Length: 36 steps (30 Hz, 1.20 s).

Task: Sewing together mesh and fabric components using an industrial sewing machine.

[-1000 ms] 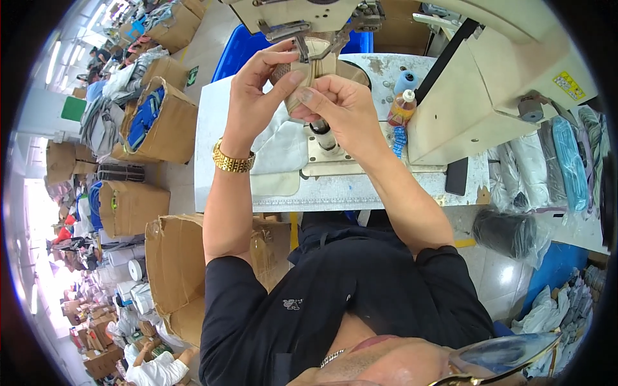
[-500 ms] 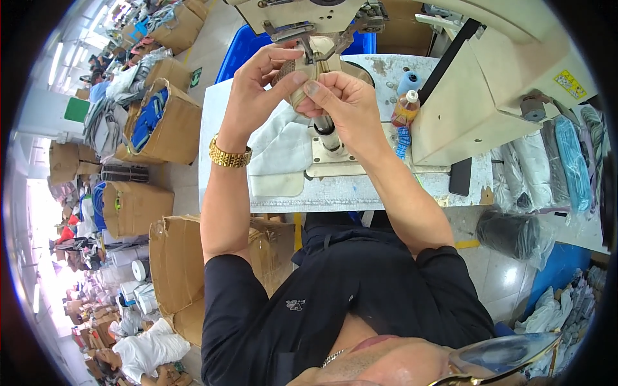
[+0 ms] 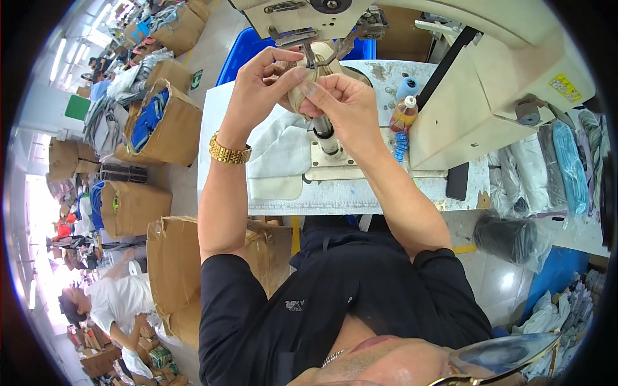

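Observation:
A beige, curved fabric piece (image 3: pixel 296 96) with folded edges sits under the presser foot of a cream sewing machine (image 3: pixel 328 19). My left hand (image 3: pixel 264 80) pinches its left side between thumb and fingers, and a gold watch circles that wrist. On the right side, my right hand (image 3: pixel 344 100) grips the near edge, thumb on top and fingers curled below. Both hands are close to the needle area, thumbs almost meeting. Below them stands the machine's metal post (image 3: pixel 327 132). Much of the fabric is hidden by my fingers, so its exact kind cannot be told.
White cloth pieces (image 3: pixel 277 154) lie on the worktable (image 3: pixel 360 199). To the right are a small bottle (image 3: pixel 404 112), a blue thread cone (image 3: pixel 407 85) and a dark phone (image 3: pixel 457 181). A blue bin (image 3: pixel 241 55) stands behind. Cardboard boxes (image 3: pixel 174 270) are at the left, near another person (image 3: pixel 122 302).
My hands keep their grip on the fabric piece, which has turned slightly at the presser foot. At the lower left, the other person has shifted, with an arm now raised.

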Tool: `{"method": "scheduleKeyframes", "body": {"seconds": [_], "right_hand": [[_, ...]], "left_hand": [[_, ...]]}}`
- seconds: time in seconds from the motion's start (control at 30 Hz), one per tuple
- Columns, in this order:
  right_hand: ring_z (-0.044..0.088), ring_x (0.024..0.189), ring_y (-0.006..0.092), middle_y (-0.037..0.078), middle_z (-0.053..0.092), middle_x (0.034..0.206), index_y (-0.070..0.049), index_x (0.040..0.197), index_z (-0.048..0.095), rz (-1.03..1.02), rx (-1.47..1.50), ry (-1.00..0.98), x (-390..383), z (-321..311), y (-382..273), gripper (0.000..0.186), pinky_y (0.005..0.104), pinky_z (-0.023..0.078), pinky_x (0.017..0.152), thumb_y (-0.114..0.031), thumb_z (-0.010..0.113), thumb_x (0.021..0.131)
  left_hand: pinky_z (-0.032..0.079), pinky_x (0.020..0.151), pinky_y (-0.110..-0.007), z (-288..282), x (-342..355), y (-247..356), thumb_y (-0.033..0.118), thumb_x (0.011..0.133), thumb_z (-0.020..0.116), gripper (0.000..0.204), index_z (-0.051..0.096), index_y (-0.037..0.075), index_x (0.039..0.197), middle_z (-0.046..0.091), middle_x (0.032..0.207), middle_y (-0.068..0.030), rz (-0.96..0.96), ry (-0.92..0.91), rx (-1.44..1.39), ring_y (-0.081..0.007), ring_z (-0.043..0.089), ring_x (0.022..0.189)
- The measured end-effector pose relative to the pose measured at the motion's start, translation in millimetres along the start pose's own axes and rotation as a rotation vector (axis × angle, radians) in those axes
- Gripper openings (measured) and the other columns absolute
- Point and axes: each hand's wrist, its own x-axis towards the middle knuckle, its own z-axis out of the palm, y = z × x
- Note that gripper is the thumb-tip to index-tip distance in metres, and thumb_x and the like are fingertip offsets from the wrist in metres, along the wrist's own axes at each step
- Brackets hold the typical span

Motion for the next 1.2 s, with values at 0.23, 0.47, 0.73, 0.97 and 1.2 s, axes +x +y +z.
{"method": "scheduleKeyframes", "body": {"seconds": [0.23,0.47,0.73,0.97,1.2], "right_hand": [[0.065,0.066,0.0072,0.008,0.070,0.075,0.002,0.087,0.066,-0.053,-0.149,0.035,1.3,-1.7,5.3,0.016,0.0180,0.051,0.059,-0.013,0.070,0.090],[0.063,0.064,0.0055,0.007,0.070,0.073,0.003,0.085,0.067,-0.041,-0.143,0.056,4.7,0.5,4.0,0.018,0.0184,0.049,0.057,-0.015,0.072,0.088],[0.059,0.059,0.0047,0.005,0.068,0.069,0.003,0.083,0.067,-0.015,-0.065,0.103,9.2,-3.2,0.4,0.020,0.0182,0.047,0.054,-0.016,0.072,0.088],[0.056,0.061,0.0036,0.002,0.066,0.070,0.002,0.084,0.066,-0.001,-0.109,0.115,1.8,-4.2,2.3,0.019,0.0178,0.044,0.055,-0.015,0.073,0.087],[0.053,0.066,0.0006,-0.003,0.061,0.075,0.000,0.096,0.063,-0.034,-0.251,-0.100,-25.5,-5.0,15.6,0.012,0.0164,0.041,0.056,-0.008,0.069,0.089]], "left_hand": [[0.051,0.071,-0.023,5.2,-0.2,2.9,0.017,0.089,0.072,0.023,0.065,0.003,0.106,0.068,0.106,-0.0040,0.040,0.040,0.007,-0.0062,0.061,0.082],[0.048,0.067,-0.022,4.3,-0.7,-4.0,0.020,0.089,0.071,0.023,0.065,0.003,0.104,0.069,0.103,-0.0033,0.048,0.067,0.012,-0.0046,0.058,0.076],[0.047,0.062,-0.023,13.8,-1.8,-3.5,0.021,0.089,0.071,0.023,0.063,0.001,0.097,0.069,0.100,-0.0047,0.093,0.160,0.045,-0.0057,0.056,0.070],[0.046,0.057,-0.024,15.2,-9.6,6.5,0.022,0.088,0.072,0.025,0.062,0.001,0.096,0.068,0.085,-0.0047,0.079,0.221,0.221,-0.0065,0.053,0.061],[0.046,0.058,-0.028,14.0,-17.5,34.2,0.025,0.089,0.069,0.027,0.062,0.001,0.099,0.068,0.084,-0.0088,0.012,0.160,0.416,-0.0139,0.056,0.060]]}}
